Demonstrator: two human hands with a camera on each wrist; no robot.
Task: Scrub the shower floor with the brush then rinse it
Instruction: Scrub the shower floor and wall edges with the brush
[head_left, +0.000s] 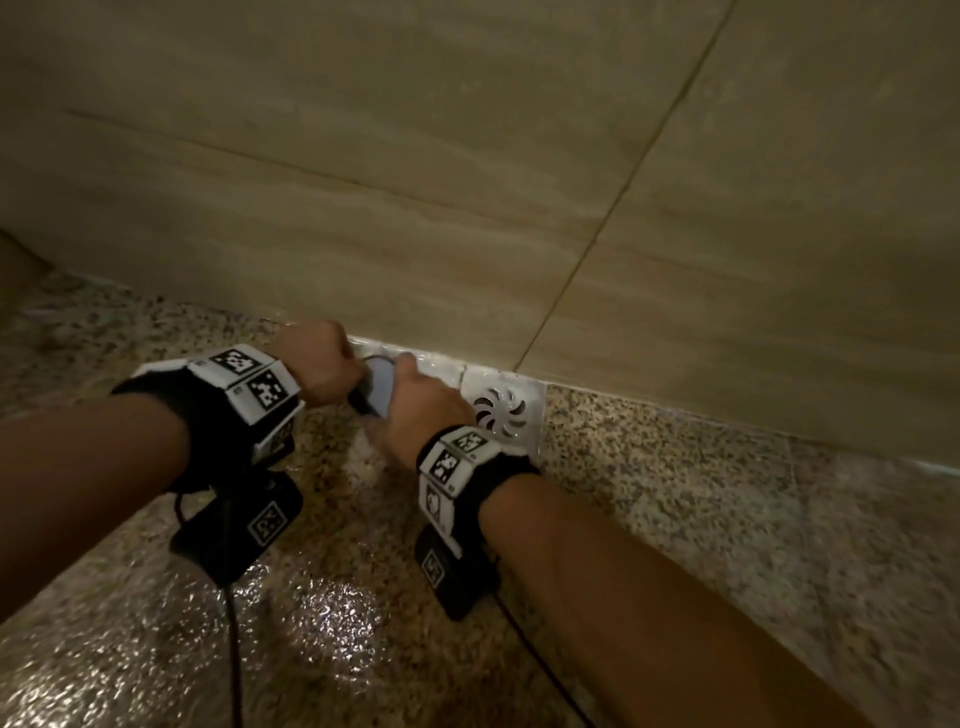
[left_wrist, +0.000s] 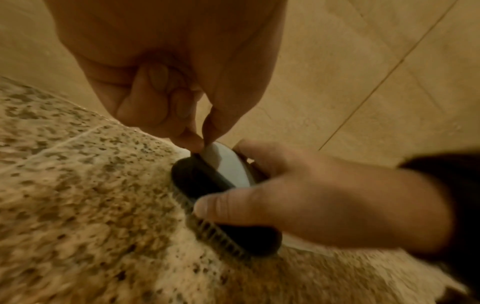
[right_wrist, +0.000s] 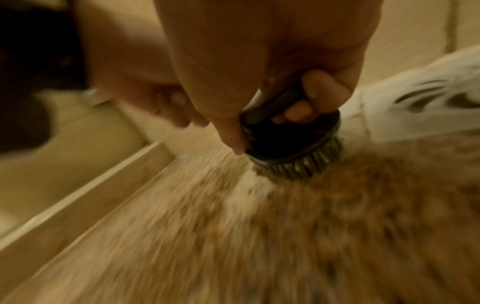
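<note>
A dark round scrubbing brush (head_left: 375, 391) with a white top stands bristles-down on the wet speckled shower floor (head_left: 675, 499), close to the wall's base. My right hand (head_left: 411, 408) grips it from the right, thumb on the near side and fingers curled over the handle (right_wrist: 283, 98). My left hand (head_left: 332, 366) is curled into a fist at the brush's left end. In the left wrist view its thumb and forefinger tips (left_wrist: 200, 142) pinch the top edge of the brush (left_wrist: 205, 181). White foam (left_wrist: 213, 273) lies on the floor around the bristles (right_wrist: 298, 166).
A white square drain cover (head_left: 503, 411) with curved slots sits just right of the brush against the wall. The beige tiled wall (head_left: 467, 208) rises directly behind. A raised beige ledge (right_wrist: 85, 185) runs along the left. Wrist cables trail toward me over the glistening floor (head_left: 332, 623).
</note>
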